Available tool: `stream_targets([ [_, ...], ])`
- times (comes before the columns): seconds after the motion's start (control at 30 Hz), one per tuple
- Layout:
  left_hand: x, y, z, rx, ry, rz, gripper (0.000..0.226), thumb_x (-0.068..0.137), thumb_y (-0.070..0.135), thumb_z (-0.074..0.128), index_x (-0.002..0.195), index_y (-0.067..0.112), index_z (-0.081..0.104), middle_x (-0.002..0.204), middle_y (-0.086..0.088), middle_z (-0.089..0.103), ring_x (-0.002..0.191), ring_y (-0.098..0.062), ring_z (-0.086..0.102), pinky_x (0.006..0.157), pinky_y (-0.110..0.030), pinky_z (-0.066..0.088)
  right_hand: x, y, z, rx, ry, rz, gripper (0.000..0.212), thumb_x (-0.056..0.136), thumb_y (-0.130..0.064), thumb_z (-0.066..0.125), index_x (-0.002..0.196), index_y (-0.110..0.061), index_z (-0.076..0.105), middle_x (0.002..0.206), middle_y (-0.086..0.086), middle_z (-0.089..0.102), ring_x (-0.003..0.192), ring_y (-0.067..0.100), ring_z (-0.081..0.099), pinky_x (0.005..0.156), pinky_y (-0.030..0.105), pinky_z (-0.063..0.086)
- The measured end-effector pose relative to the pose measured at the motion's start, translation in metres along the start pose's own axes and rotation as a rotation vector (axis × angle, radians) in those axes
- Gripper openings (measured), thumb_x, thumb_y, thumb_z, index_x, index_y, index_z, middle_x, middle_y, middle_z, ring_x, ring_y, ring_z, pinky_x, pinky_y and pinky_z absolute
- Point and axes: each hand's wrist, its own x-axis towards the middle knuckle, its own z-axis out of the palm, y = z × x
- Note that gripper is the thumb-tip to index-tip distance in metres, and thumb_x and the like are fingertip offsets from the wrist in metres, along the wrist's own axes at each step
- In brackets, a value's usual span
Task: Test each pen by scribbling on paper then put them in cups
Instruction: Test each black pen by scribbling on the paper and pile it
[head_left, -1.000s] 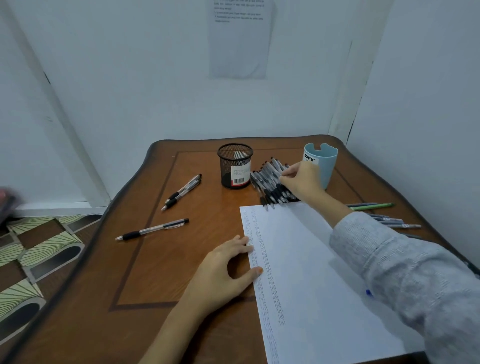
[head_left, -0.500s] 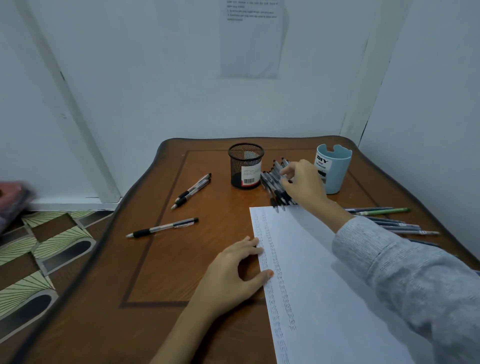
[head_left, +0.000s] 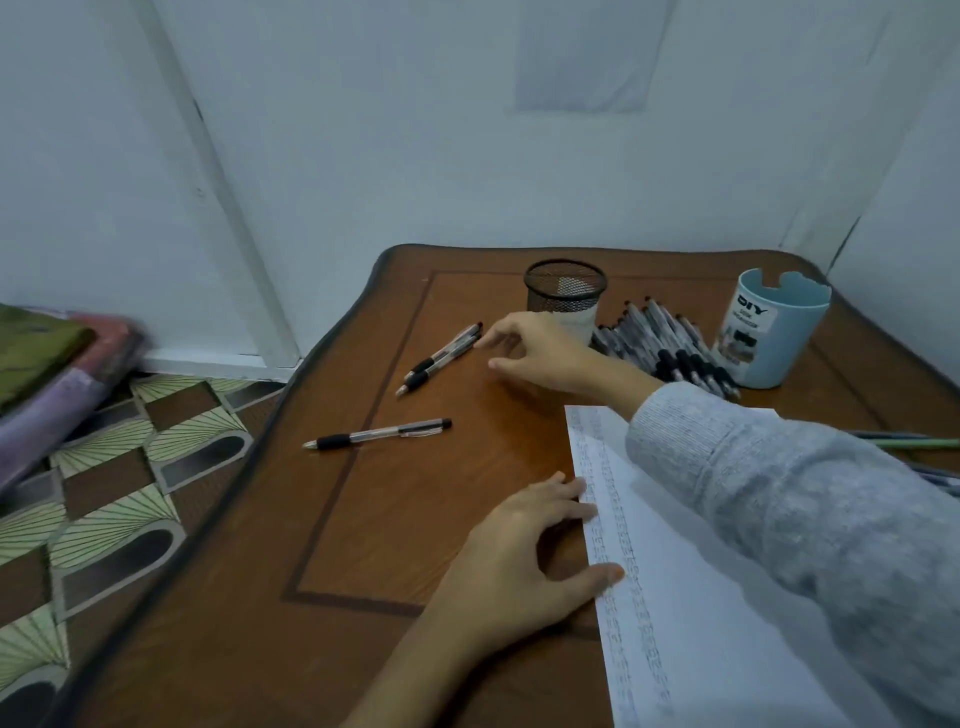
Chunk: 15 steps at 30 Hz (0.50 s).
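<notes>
My right hand (head_left: 545, 353) reaches left across the wooden table (head_left: 363, 545), fingers spread and empty, its fingertip at the top end of two pens (head_left: 441, 356) lying side by side. A single pen (head_left: 376, 434) lies nearer me. My left hand (head_left: 530, 556) rests flat on the left edge of the white paper (head_left: 701, 597), which has scribble columns. A black mesh cup (head_left: 565, 293) stands behind my right hand. To its right a pile of black pens (head_left: 670, 348) lies beside a light blue cup (head_left: 769, 332).
More pens, one green (head_left: 914, 442), lie at the right edge behind my grey sleeve (head_left: 810, 499). White walls close in behind and to the right. Patterned floor (head_left: 104, 493) and folded cloth (head_left: 47, 364) lie left of the table.
My right hand left the pen pile and swung left to the two pens by the mesh cup. The view turned left. My left hand stayed on the paper.
</notes>
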Motion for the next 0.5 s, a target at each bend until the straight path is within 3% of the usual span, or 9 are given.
stream_targets([
  [0.2,0.002,-0.001,0.000,-0.018,0.005,0.000,0.059,0.079,0.054,0.070,0.131,0.029,0.057,0.145,0.024,0.040,0.133,0.019,0.019,0.115,-0.018,0.020,0.047,0.010,0.025,-0.144,-0.027,-0.089,0.029,0.091,-0.009,0.060,0.119,-0.015,0.063,0.117,0.003,0.057,0.105,0.014,0.055,0.094,0.030,0.047],
  [0.37,0.002,-0.002,-0.001,-0.008,0.010,0.013,0.057,0.079,0.051,0.071,0.130,0.029,0.058,0.145,0.023,0.041,0.133,0.020,0.019,0.110,-0.008,0.015,0.052,0.013,0.026,-0.200,-0.058,-0.120,0.016,0.090,-0.013,0.062,0.104,-0.016,0.069,0.108,-0.001,0.055,0.099,0.013,0.055,0.084,0.025,0.047],
  [0.5,0.002,-0.003,0.000,-0.009,0.019,0.017,0.057,0.078,0.051,0.072,0.129,0.029,0.059,0.144,0.022,0.043,0.133,0.018,0.022,0.114,-0.015,0.020,0.041,0.017,0.018,-0.197,-0.139,-0.124,0.013,0.090,-0.017,0.063,0.100,-0.017,0.071,0.103,-0.001,0.053,0.092,0.012,0.054,0.083,0.027,0.050],
])
